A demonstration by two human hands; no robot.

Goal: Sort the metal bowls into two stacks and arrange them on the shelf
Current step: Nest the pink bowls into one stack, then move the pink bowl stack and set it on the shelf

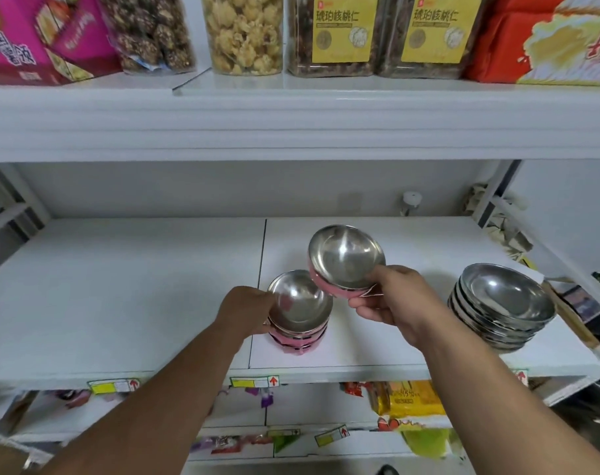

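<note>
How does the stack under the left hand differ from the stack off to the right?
The pink-sided stack shows pink outer walls; the plain steel stack is bare metal throughout. The pink-sided stack's bowls look smaller across than the plain steel stack's. The left hand grips the pink-sided stack, while nothing touches the plain steel stack. Both sit mouth-up on the same white shelf, with shiny steel interiors.

tilted pink-sided bowl [346,258] above pink stack [298,311]; steel stack [502,305] right
</note>
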